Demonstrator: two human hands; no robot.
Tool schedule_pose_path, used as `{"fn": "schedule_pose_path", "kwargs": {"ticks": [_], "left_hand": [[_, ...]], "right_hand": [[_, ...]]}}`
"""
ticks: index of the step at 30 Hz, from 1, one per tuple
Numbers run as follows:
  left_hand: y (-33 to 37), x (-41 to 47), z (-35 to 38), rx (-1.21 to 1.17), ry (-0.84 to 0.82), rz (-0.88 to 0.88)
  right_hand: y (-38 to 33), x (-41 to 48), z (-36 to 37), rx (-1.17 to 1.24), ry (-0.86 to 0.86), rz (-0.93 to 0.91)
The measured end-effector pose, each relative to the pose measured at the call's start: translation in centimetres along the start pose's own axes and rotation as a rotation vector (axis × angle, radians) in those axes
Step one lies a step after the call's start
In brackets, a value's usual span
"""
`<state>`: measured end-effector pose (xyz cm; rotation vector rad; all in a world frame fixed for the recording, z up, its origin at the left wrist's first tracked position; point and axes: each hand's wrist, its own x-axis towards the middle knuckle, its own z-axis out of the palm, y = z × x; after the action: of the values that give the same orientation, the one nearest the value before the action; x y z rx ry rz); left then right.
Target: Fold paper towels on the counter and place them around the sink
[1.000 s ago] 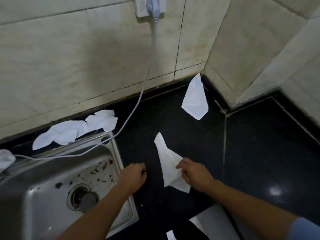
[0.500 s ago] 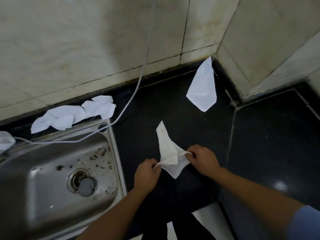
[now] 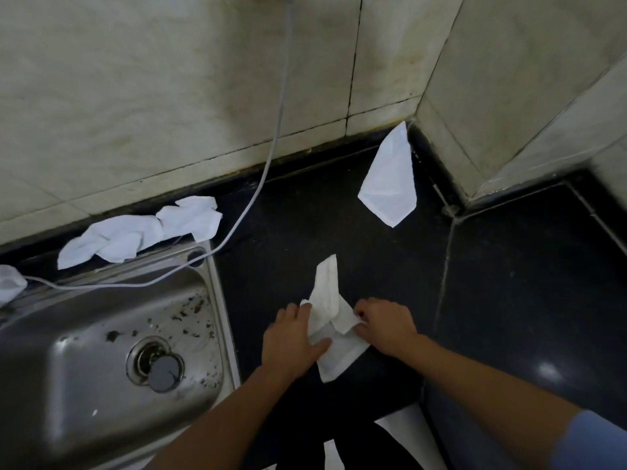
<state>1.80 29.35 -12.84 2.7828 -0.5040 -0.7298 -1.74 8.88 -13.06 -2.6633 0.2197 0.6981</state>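
Observation:
A white paper towel [image 3: 327,310] lies on the black counter [image 3: 291,225] just right of the steel sink [image 3: 101,347]. My left hand [image 3: 291,337] presses on its left side, thumb on the paper. My right hand [image 3: 383,325] pinches a folded flap at its right edge. A second towel [image 3: 388,184], folded to a point, lies near the wall corner. Several crumpled towels [image 3: 139,232] sit along the sink's back rim, and another [image 3: 10,284] shows at the far left.
A grey cable [image 3: 271,157] hangs down the tiled wall and runs across the sink's back edge. The sink bowl is speckled with dirt around a plugged drain [image 3: 159,366]. More black counter [image 3: 529,283] stretches to the right past a seam.
My left hand came from the counter by the sink to the towel. Both hands now hold it and have folded a flap over its lower part. The camera tilted slightly.

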Motion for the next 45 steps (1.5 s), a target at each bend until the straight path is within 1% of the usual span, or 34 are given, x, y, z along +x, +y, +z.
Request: {"fn": "schedule_pose_path", "kwargs": {"ticks": [2, 4, 6, 7, 9, 10, 11, 12, 14, 16, 18, 20, 22, 23, 26, 28, 31, 33, 36, 38, 39, 42, 44, 45], "left_hand": [[0.0, 0.8, 0.3, 0.000, -0.026, -0.042], [-0.5, 1.3, 0.0, -0.051, -0.009, -0.136], [-1.4, 1.6, -0.3, -0.118, 0.017, -0.232], [-1.9, 1.6, -0.5, -0.177, 0.047, -0.287], [-2.9, 1.6, -0.9, -0.276, 0.113, -0.398], [-3.2, 1.5, -1.1, -0.288, 0.142, -0.426], [-3.6, 1.5, -1.1, -0.283, 0.172, -0.430], [-3.7, 1.5, -1.1, -0.279, 0.207, -0.411], [-3.7, 1.6, -1.1, -0.296, 0.277, -0.339], [-3.6, 2.0, -1.2, -0.254, 0.261, -0.257], [-3.6, 2.8, -1.4, -0.092, 0.155, -0.169], [-3.6, 3.5, -1.6, 0.094, 0.084, -0.094], [-3.6, 4.0, -2.2, 0.095, 0.109, -0.107], [-3.6, 4.3, -2.7, 0.054, 0.153, -0.132], [-3.8, 5.6, -4.6, -0.091, 0.311, -0.219], [-4.2, 6.2, -5.7, -0.133, 0.383, -0.249], [-3.8, 5.7, -5.9, -0.098, 0.448, -0.176], [-2.6, 4.5, -5.0, -0.061, 0.398, -0.088], [-0.7, 2.4, -2.1, 0.005, 0.178, 0.070], [-0.2, 1.2, -0.2, 0.095, 0.043, 0.182], [-0.5, 0.7, 0.6, 0.137, 0.015, 0.220], [-2.3, -0.2, 1.4, 0.190, 0.041, 0.240], [-3.6, -0.5, 1.4, 0.217, 0.073, 0.221], [-4.0, -0.6, 1.2, 0.222, 0.079, 0.213]], "right_hand": [[0.0, 0.1, 0.2, 0.097, 0.027, 0.050], [0.6, 0.0, 0.0, 0.220, 0.141, 0.161], [2.0, -0.6, -0.5, 0.257, 0.226, 0.280], [2.8, -1.1, -0.6, 0.239, 0.215, 0.322], [4.1, -2.1, -0.6, 0.150, 0.072, 0.356], [4.4, -2.6, -0.5, 0.094, -0.005, 0.357], [4.6, -2.9, -0.5, 0.048, -0.031, 0.347], [4.6, -3.0, -0.6, 0.013, 0.003, 0.327], [4.0, -2.6, -1.3, -0.016, 0.165, 0.265], [2.9, -1.1, -1.7, 0.030, 0.265, 0.166], [1.2, 0.9, -1.8, 0.039, 0.235, 0.033], [-0.3, 3.1, -1.7, -0.025, 0.138, -0.100], [-1.2, 4.9, -2.0, -0.060, 0.110, -0.166], [-1.5, 5.6, -2.5, -0.008, 0.137, -0.145], [-1.9, 7.4, -4.7, 0.171, 0.289, -0.033], [-2.0, 8.0, -6.2, 0.166, 0.359, -0.005], [-2.3, 7.3, -6.6, 0.088, 0.388, -0.011], [-2.5, 6.3, -5.4, 0.034, 0.325, -0.034], [-2.0, 4.7, -2.5, -0.057, 0.140, -0.035], [-0.8, 3.9, -1.3, -0.028, 0.123, -0.023], [-0.1, 3.6, -1.2, 0.003, 0.126, -0.002], [2.0, 2.7, -1.4, -0.015, 0.160, 0.038], [2.5, 1.5, -1.8, -0.051, 0.241, -0.028], [2.4, 0.8, -2.0, -0.065, 0.238, -0.092]]}}
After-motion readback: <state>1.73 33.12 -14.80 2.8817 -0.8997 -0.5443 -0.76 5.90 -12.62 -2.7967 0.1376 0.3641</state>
